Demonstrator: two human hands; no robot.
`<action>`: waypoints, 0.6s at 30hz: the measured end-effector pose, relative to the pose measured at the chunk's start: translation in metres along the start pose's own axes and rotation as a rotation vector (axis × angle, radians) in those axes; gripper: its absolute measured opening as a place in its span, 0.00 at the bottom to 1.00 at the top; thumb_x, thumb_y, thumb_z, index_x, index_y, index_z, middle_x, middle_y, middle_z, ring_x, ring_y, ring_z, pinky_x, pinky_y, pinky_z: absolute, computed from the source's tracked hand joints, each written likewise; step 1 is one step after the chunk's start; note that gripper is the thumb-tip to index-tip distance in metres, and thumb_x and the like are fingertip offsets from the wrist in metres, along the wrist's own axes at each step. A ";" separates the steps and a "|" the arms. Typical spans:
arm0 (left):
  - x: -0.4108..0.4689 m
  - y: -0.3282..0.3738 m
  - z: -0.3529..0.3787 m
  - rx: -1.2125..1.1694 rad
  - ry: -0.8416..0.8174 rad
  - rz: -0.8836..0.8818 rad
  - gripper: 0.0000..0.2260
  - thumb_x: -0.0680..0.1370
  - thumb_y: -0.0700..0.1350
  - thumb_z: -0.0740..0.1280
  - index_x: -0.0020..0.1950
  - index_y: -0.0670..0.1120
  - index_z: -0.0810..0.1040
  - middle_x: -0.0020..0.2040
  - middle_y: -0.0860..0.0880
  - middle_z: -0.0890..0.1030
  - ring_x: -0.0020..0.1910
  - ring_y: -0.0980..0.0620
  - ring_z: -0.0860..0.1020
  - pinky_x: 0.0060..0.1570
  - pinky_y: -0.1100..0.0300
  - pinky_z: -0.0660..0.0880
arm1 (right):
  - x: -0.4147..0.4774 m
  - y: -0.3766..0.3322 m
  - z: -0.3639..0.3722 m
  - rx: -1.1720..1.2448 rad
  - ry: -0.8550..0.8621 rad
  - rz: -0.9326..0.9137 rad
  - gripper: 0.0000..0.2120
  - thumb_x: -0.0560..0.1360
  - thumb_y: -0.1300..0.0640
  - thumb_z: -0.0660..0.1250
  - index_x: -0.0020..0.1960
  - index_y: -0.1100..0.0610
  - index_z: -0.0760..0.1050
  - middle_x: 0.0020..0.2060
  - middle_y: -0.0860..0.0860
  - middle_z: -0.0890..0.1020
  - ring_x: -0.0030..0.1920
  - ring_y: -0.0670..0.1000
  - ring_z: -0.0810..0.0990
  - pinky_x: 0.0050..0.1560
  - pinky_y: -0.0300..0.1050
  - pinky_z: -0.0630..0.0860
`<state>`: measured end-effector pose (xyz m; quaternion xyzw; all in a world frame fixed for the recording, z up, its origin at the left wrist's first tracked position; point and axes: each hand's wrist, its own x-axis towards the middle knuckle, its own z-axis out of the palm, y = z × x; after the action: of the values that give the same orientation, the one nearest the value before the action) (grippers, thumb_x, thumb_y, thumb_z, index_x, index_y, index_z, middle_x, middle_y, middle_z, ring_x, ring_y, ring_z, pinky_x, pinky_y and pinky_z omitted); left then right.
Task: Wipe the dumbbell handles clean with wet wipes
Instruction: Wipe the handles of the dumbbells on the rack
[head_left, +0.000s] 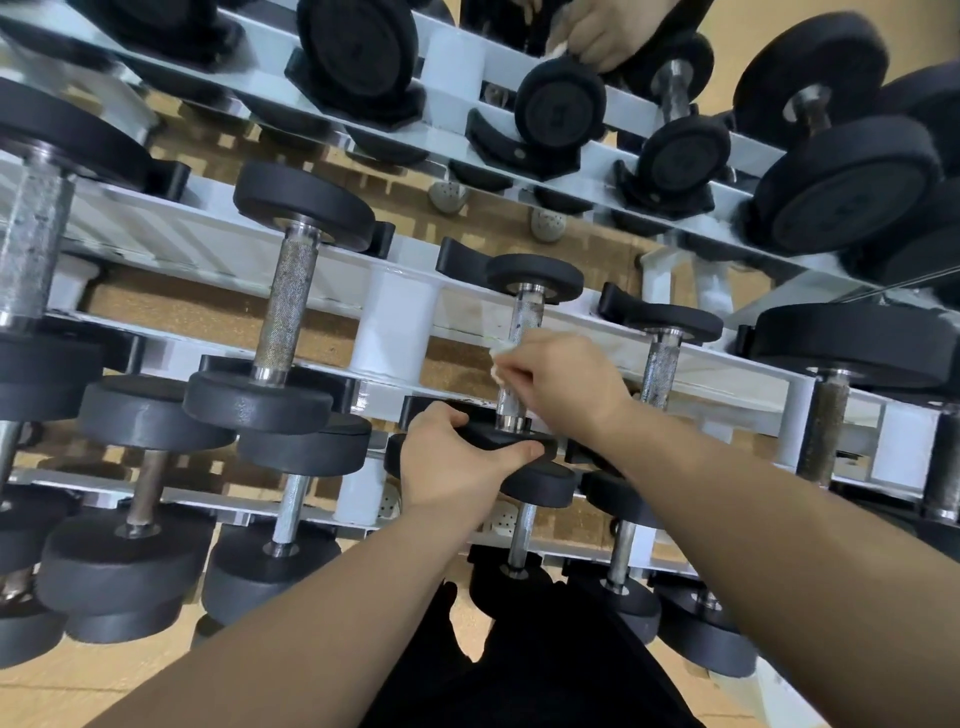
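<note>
On my feed the small dumbbell (525, 317) lies across the rails of the white rack (156, 218), just right of the rack's white upright post (389, 322). Its far head (535, 275) points away from me and its near head (498, 440) sits toward me.

My left hand (452, 457), right of the post and nearer me, grips that near head. The fingers are curled over its rim and the thumb is laid along its edge.

My right hand (566, 379) is closed round the steel handle about midway along, pinching a white wet wipe (500, 358) against the metal. The wipe bunches out from under the knuckles on the side facing the post. Bare knurled steel shows beyond the hand, and a short shiny stretch shows between the hand and the near head.

Left of the post rests a larger dumbbell (291, 306) with a speckled, dull handle. Farther right of the post, past the one I am holding, a second small dumbbell (662, 358) lies parallel to it. Beyond the post, a mirror (608, 31) shows a hand with a wipe over a black head.
</note>
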<state>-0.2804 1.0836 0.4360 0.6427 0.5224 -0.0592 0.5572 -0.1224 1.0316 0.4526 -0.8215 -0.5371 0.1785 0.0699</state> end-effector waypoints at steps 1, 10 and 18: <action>0.001 -0.002 -0.002 -0.022 -0.008 -0.017 0.34 0.57 0.63 0.83 0.55 0.50 0.75 0.51 0.53 0.81 0.49 0.53 0.81 0.52 0.55 0.80 | 0.008 0.002 0.000 0.034 0.062 0.046 0.08 0.79 0.53 0.67 0.45 0.53 0.84 0.38 0.51 0.80 0.40 0.54 0.79 0.41 0.51 0.78; 0.002 -0.009 -0.022 -0.014 0.000 0.090 0.13 0.71 0.52 0.79 0.48 0.57 0.75 0.49 0.55 0.79 0.48 0.61 0.78 0.46 0.71 0.72 | -0.028 -0.003 0.029 0.398 0.051 0.028 0.07 0.75 0.58 0.74 0.52 0.54 0.86 0.38 0.45 0.80 0.40 0.46 0.77 0.43 0.39 0.73; -0.024 -0.004 0.007 0.187 0.243 0.326 0.20 0.74 0.49 0.75 0.62 0.48 0.74 0.57 0.52 0.65 0.55 0.49 0.72 0.57 0.54 0.72 | 0.015 0.007 0.039 0.652 0.321 0.251 0.05 0.75 0.56 0.73 0.50 0.50 0.85 0.41 0.44 0.81 0.43 0.43 0.78 0.50 0.40 0.75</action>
<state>-0.2908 1.0629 0.4469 0.7700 0.4671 0.0614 0.4303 -0.1252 1.0393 0.4114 -0.8329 -0.3295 0.2162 0.3886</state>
